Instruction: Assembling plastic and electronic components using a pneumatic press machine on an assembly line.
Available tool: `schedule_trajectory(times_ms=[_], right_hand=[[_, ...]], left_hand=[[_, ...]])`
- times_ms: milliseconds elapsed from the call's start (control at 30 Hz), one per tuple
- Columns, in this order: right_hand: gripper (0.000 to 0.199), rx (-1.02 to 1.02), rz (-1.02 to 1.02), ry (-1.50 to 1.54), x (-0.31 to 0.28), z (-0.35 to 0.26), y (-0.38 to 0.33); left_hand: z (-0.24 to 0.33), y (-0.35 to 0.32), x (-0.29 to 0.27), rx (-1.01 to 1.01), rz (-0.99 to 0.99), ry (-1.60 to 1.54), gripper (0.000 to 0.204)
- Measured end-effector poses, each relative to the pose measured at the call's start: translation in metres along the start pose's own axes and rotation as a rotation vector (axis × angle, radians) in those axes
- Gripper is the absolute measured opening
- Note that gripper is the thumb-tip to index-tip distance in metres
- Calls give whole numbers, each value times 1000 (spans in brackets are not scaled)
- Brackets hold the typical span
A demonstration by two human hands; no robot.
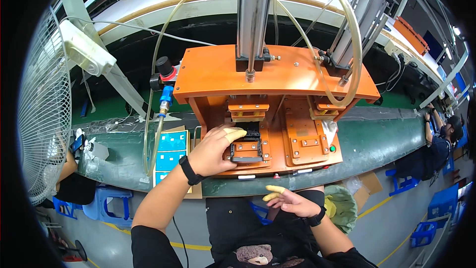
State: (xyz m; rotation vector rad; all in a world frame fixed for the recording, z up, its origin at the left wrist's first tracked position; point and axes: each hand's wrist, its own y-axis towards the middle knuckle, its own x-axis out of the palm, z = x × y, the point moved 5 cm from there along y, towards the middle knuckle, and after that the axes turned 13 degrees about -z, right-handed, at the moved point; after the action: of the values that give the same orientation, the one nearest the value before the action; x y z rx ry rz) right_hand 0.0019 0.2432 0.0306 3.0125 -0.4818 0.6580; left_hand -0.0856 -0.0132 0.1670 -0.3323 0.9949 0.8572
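Note:
In front of me stands an orange two-station press with upright metal cylinders. My left hand reaches into its left station, with yellow finger cots on it. Its fingers and thumb close about the left side of a black plastic frame lying on the orange fixture. Part of that frame is hidden beneath the fingers. Over my lap, before the bench edge, my right hand is held with its fingers apart and nothing in them; it wears yellow finger cots too. The right fixture carries no black part.
Blue cards lie on cardboard left of the press. A green button sits at its front right. Hoses loop around the cylinders. A mesh fan stands far left; a lined bin stands below. A co-worker sits far right.

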Motion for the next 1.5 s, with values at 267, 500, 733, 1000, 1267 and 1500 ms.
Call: schedule_trajectory(times_ms=[267, 500, 733, 1000, 1267, 1500], right_hand=[[63, 24, 90, -16, -8, 10, -23], [64, 92, 88, -121, 3, 22, -13], [65, 110, 153, -203, 6, 18, -27], [63, 168, 190, -97, 6, 27, -29], [46, 99, 152, -320, 29, 30, 59], [44, -60, -35, -704, 60, 9, 169]], left_hand=[[-1, 4, 4, -10, -49, 27, 68], [2, 3, 6, -77, -130, 104, 72], [-8, -62, 13, -26, 227, 55, 71], [-14, -99, 42, -220, 257, 262, 54], [-53, -202, 69, -680, 412, 116, 48], [-56, -220, 95, -753, 408, 131, 53]])
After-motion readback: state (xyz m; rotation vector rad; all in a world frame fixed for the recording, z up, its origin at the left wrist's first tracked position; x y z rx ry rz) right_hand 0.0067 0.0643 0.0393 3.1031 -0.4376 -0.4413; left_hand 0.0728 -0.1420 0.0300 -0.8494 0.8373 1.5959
